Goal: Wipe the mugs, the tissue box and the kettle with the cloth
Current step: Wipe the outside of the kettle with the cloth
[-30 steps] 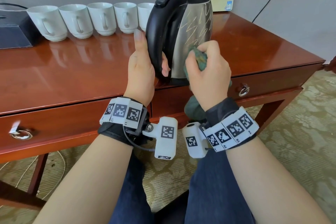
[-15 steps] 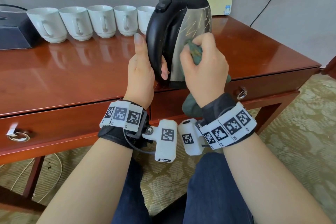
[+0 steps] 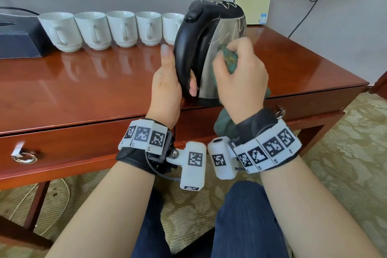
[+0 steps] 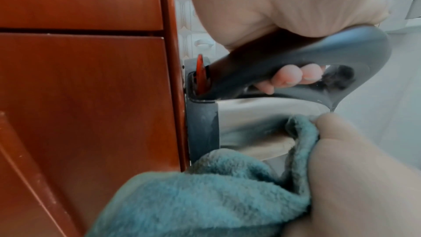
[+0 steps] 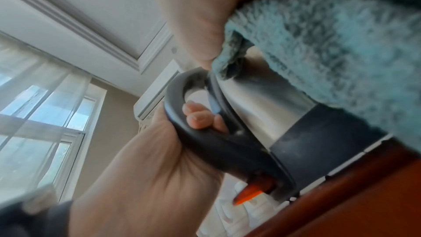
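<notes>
The kettle (image 3: 219,48) stood at the tabletop's (image 3: 83,90) front edge, tilted slightly. My left hand (image 3: 167,86) gripped its black handle (image 3: 184,52), fingers curled through the loop, thumb up along the outside. My right hand (image 3: 238,81) clutched the bunched teal cloth (image 3: 229,58) against the steel side, the rest of it hanging below the wrist. Behind, five white mugs (image 3: 121,27) sat in a row, with the dark tissue box (image 3: 18,37) at their left.
</notes>
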Tool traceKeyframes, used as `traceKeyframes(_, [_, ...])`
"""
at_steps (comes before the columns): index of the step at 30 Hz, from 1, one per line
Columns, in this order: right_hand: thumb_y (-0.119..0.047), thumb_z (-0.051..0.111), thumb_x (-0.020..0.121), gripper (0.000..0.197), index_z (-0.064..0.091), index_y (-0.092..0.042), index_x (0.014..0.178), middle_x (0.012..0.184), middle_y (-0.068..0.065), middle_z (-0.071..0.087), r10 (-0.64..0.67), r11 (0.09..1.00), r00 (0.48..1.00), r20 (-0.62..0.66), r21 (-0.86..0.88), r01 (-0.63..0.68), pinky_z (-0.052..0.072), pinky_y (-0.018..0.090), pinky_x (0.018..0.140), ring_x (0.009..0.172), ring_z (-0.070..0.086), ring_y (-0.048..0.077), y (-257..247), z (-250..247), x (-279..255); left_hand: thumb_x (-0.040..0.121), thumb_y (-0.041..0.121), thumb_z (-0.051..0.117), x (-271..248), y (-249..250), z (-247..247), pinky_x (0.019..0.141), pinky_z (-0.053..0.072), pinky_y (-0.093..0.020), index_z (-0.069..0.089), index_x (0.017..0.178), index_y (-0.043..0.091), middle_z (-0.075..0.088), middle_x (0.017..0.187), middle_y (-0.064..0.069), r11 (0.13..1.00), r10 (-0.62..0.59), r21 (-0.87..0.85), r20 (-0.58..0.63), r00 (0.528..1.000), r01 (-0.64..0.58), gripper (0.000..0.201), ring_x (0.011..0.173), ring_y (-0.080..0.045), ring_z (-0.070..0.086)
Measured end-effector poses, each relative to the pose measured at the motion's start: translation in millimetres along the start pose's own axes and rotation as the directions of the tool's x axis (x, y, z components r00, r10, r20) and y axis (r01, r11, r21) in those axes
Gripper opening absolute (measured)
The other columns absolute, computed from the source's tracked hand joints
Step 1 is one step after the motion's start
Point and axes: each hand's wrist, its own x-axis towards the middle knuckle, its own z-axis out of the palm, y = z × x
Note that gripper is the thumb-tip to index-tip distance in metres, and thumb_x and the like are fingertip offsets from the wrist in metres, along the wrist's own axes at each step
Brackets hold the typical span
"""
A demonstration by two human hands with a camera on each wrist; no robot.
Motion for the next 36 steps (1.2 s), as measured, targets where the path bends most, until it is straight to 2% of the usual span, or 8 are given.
traceKeyframes(2, [-0.02, 0.056, 0.088, 0.014, 0.054, -0.006, 0.091, 0.071, -0.005, 0.052, 0.041, 0.999, 0.999, 0.0, -0.008, -0.041, 0.033, 0.028, 0.055, 0.062, 0.051, 0.018, 6, -2, -5, 0.099, 0.054, 0.008, -1, -1, 0, 0.071, 0.045, -0.03, 0.044, 0.043, 0.01, 0.044, 0.04, -0.003, 1.0, 0.012, 0.012, 0.001, 1.0, -0.012, 0.081, 0.05, -0.019, 0.048])
traceKeyframes(5, [-0.019, 0.056, 0.087, 0.014, 0.053, -0.006, 0.089, 0.07, -0.002, 0.053, 0.059, 0.998, 0.997, 0.057, -0.03, -0.057, 0.036, 0.029, 0.054, 0.061, 0.053, 0.023, 10, -3, -19, 0.098, 0.056, 0.009, -1, 0, 0, 0.069, 0.044, -0.028, 0.045, 0.044, 0.011, 0.044, 0.04, -0.003, 1.0, 0.002, -0.003, -0.004, 1.0, -0.002, 0.079, 0.049, -0.018, 0.047])
traceKeyframes(12, [-0.017, 0.058, 0.086, 0.014, 0.058, -0.003, 0.09, 0.068, 0.003, 0.057, -0.058, 0.997, 0.997, 0.058, -0.051, 0.061, 0.029, 0.026, 0.054, 0.06, 0.056, 0.029, -10, -2, 4, 0.096, 0.057, 0.009, 0, 0, -1, 0.072, 0.044, -0.032, 0.045, 0.043, 0.008, 0.045, 0.04, -0.004, 1.0, 0.016, 0.014, 0.014, 1.0, -0.016, 0.08, 0.048, -0.02, 0.049])
traceKeyframes(17, [-0.019, 0.055, 0.088, 0.014, 0.054, -0.005, 0.093, 0.075, -0.005, 0.05, 0.068, 0.997, 0.997, 0.019, -0.033, -0.068, 0.032, 0.03, 0.059, 0.066, 0.049, 0.02, -1, -9, 18, 0.093, 0.061, 0.012, 1, -2, 0, 0.073, 0.043, -0.038, 0.048, 0.038, 0.017, 0.045, 0.039, -0.002, 1.0, 0.001, -0.018, -0.009, 1.0, -0.001, 0.079, 0.047, -0.019, 0.048])
traceKeyframes(20, [-0.017, 0.057, 0.087, 0.011, 0.05, -0.009, 0.089, 0.072, -0.004, 0.05, 0.112, 0.993, 0.992, 0.061, -0.045, -0.11, 0.04, 0.033, 0.059, 0.066, 0.05, 0.021, 4, -12, 5, 0.091, 0.062, 0.012, 1, -2, 1, 0.072, 0.043, -0.035, 0.047, 0.037, 0.017, 0.045, 0.039, -0.002, 1.0, 0.004, -0.025, -0.002, 1.0, -0.004, 0.078, 0.047, -0.02, 0.048])
traceKeyframes(26, [-0.02, 0.057, 0.088, 0.013, 0.057, -0.007, 0.092, 0.072, -0.004, 0.052, -0.02, 0.995, 0.988, 0.151, -0.092, 0.035, 0.026, 0.028, 0.058, 0.064, 0.052, 0.024, -12, -8, 7, 0.092, 0.06, 0.011, 0, 1, 0, 0.072, 0.044, -0.034, 0.047, 0.044, 0.008, 0.045, 0.04, -0.004, 1.0, 0.002, -0.005, 0.025, 1.0, -0.002, 0.08, 0.047, -0.02, 0.048])
traceKeyframes(32, [-0.018, 0.056, 0.088, 0.015, 0.056, -0.005, 0.096, 0.076, -0.003, 0.051, 0.018, 0.997, 0.998, 0.064, -0.072, -0.013, 0.034, 0.031, 0.061, 0.072, 0.057, 0.032, -8, -12, 26, 0.091, 0.063, 0.011, 0, 3, -1, 0.075, 0.044, -0.036, 0.049, 0.04, 0.014, 0.046, 0.039, -0.003, 1.0, -0.026, -0.008, 0.026, 0.999, 0.026, 0.08, 0.048, -0.02, 0.049])
traceKeyframes(36, [-0.018, 0.059, 0.085, 0.012, 0.055, -0.007, 0.089, 0.069, -0.004, 0.048, -0.051, 0.992, 0.988, 0.148, -0.11, 0.067, 0.029, 0.028, 0.058, 0.063, 0.056, 0.032, -14, -6, 7, 0.096, 0.063, 0.011, -2, 5, -1, 0.068, 0.046, -0.028, 0.048, 0.045, 0.009, 0.047, 0.042, -0.004, 1.0, -0.016, 0.002, 0.049, 0.999, 0.016, 0.083, 0.048, -0.018, 0.049])
